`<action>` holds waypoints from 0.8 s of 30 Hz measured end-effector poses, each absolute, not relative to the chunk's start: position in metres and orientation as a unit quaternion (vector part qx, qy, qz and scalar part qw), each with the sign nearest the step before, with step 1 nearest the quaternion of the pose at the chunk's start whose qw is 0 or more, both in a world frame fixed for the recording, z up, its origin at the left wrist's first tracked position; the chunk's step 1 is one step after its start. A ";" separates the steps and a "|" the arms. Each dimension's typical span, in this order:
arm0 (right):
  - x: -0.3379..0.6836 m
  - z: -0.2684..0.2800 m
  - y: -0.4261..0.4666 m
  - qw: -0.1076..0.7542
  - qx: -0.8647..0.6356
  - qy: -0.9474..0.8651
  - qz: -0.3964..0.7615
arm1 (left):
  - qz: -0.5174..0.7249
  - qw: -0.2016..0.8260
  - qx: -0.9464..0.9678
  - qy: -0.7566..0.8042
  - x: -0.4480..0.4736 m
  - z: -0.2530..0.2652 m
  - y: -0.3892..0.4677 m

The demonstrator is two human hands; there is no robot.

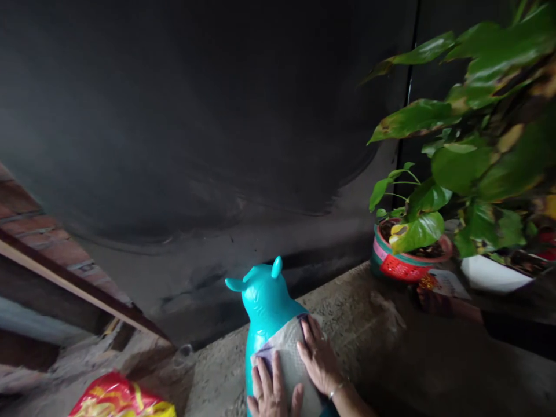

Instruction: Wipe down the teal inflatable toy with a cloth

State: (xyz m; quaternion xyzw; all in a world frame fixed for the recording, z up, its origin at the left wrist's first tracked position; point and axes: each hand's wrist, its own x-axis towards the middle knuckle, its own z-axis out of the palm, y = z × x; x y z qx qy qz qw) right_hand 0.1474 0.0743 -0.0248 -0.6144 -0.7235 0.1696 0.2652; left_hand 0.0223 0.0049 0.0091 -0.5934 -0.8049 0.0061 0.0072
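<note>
Head view: at the bottom centre, a teal animal toy (266, 301) stands on a concrete ledge (382, 341); left hand (270, 392) and right hand (318, 360) lie flat, fingers spread, on a pale cloth (290, 353) across its back; potted plant (408, 255) at right; red bag (117, 398) at lower left.

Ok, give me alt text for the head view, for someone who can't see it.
Both hands, left hand and right hand, press flat on a pale cloth draped over a teal animal-shaped toy on a rough concrete ledge. A potted plant stands to the right and a red-and-yellow bag lies lower left.
</note>
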 end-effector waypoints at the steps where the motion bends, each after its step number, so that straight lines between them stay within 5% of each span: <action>1: 0.147 -0.023 0.088 0.276 -0.600 -0.728 0.186 | 0.006 0.004 -0.596 -0.803 0.022 0.010 0.013; 11: 0.147 -0.015 0.159 0.317 -0.540 -0.742 0.241 | 0.002 0.027 -0.607 -0.794 0.025 0.007 0.056; 24: 0.160 -0.052 0.014 0.289 -0.715 -0.604 0.202 | -0.004 -0.042 -0.681 -0.731 0.023 0.042 0.006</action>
